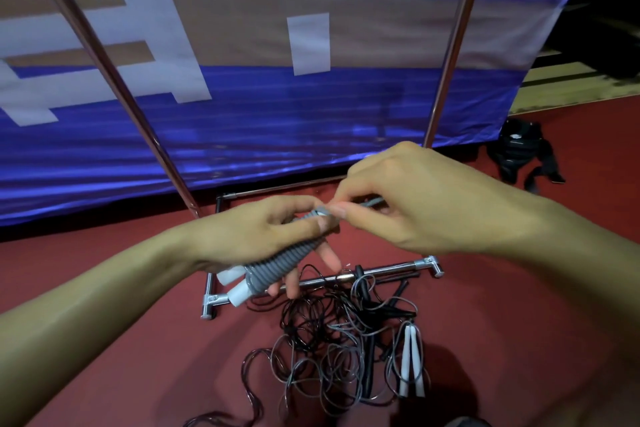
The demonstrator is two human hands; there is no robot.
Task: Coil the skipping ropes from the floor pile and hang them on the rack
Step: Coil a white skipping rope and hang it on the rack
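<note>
The left hand (263,236) fingers clasp a grey ribbed-grip, white-ended pair of rope handles (277,263) while the right hand (408,198) fingers pinch its thin grey cord (372,202); slack could snag the tangled black-and-grey floor pile (332,350) beneath the fingers.

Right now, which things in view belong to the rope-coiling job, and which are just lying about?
Job: wrapped grey rope in left hand; right hand pinching its end; tangled rope pile; rack.
Lying about: black bag; blue banner.
</note>
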